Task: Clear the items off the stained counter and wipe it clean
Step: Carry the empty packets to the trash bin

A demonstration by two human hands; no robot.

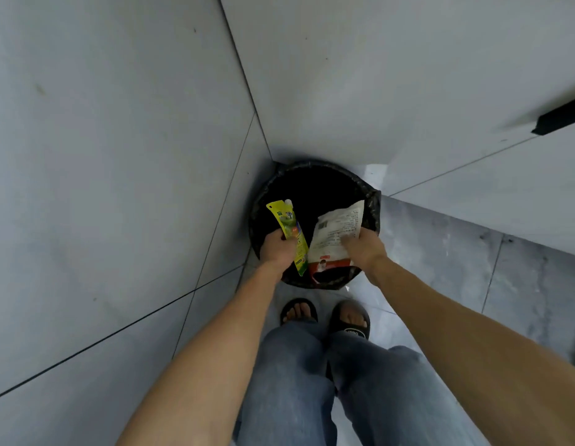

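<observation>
Left fingers (281, 235) clamp one yellow pouch (287, 230) | right fingers (349, 241) clamp one white packet (336, 230) | one bin (373, 207)

A domestic interior is shown, most likely a corner of a home kitchen or utility area. Large pale grey wall tiles (103, 156) with dark grout lines are seen on 2 walls that meet at a corner, and a grey marbled tile floor (440, 252) lies below. A round bin (371, 207) lined with a black bag is set on the floor in that corner. Casual home wear is visible: black slide sandals (350, 326) on bare feet and blue jeans (296, 381). A black fitting (559, 117) is mounted at the right wall.
</observation>
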